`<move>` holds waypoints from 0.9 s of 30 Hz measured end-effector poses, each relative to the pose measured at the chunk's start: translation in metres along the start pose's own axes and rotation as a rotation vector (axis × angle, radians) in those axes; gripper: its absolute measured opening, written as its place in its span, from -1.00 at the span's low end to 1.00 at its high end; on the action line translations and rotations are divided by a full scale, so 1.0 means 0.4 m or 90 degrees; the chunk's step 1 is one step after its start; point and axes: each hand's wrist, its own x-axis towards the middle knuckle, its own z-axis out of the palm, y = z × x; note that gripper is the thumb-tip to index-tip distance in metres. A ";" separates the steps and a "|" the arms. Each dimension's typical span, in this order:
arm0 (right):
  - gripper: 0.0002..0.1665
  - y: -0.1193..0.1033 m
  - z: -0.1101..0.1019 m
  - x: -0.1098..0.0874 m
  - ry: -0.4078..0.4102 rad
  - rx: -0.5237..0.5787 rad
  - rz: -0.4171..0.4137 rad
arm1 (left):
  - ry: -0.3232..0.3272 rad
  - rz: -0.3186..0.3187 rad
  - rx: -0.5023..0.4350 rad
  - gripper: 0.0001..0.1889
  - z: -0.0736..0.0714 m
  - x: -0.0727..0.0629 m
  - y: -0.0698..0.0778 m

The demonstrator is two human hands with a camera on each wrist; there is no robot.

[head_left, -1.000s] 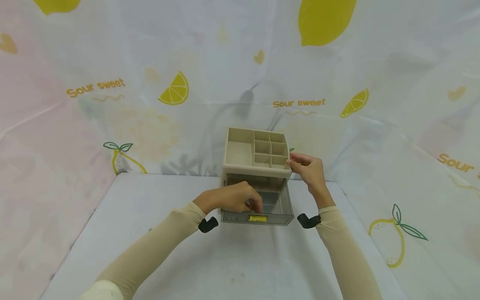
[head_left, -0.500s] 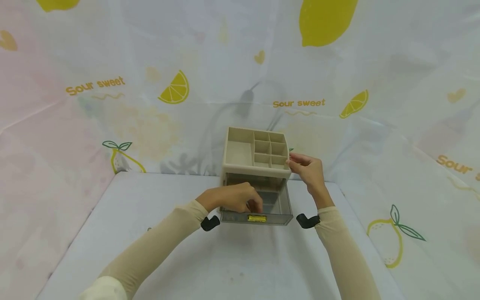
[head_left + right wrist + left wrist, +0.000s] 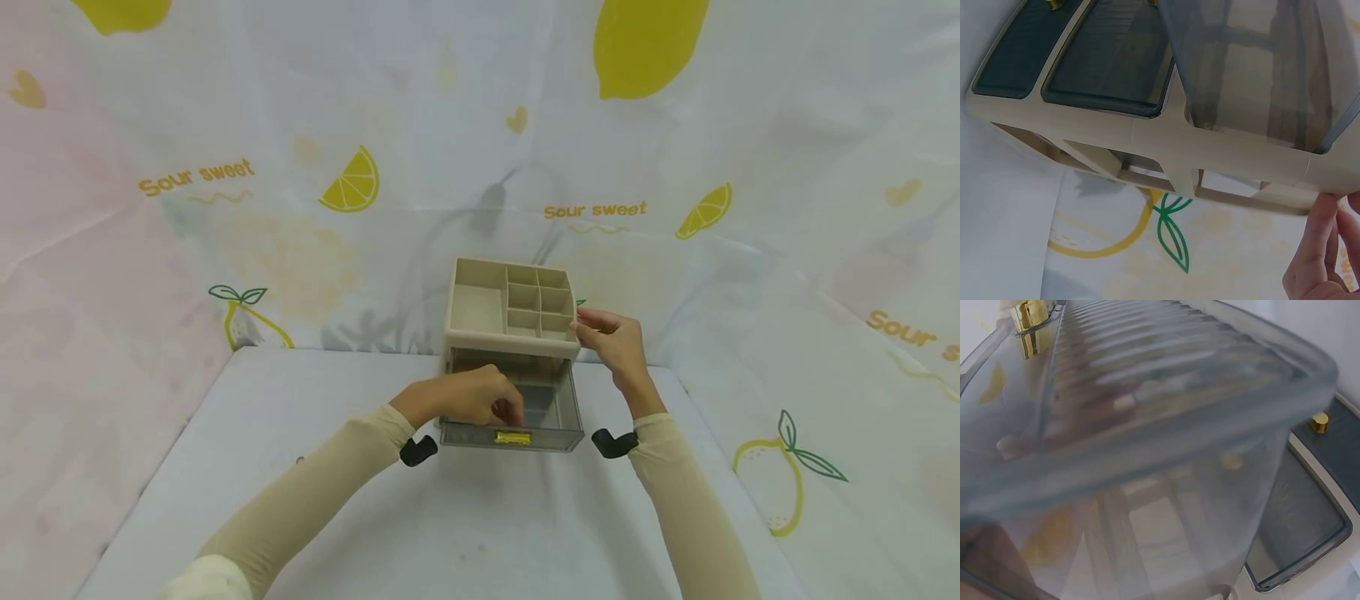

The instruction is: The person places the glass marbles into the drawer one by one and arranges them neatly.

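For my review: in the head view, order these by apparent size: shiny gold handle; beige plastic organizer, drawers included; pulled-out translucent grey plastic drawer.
1. Beige plastic organizer, drawers included
2. Translucent grey plastic drawer, pulled out
3. Shiny gold handle

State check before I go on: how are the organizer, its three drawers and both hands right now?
Organizer: upright
Top drawer: open
Middle drawer: closed
Bottom drawer: closed
Left hand: fingers curled at the top drawer's front; whether they grip anything is unclear
Right hand: pinches the organizer's upper right rim
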 end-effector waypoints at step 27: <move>-0.55 0.001 0.001 0.003 -0.003 0.002 0.010 | 0.217 0.080 -0.044 -0.87 -0.013 -0.133 -0.004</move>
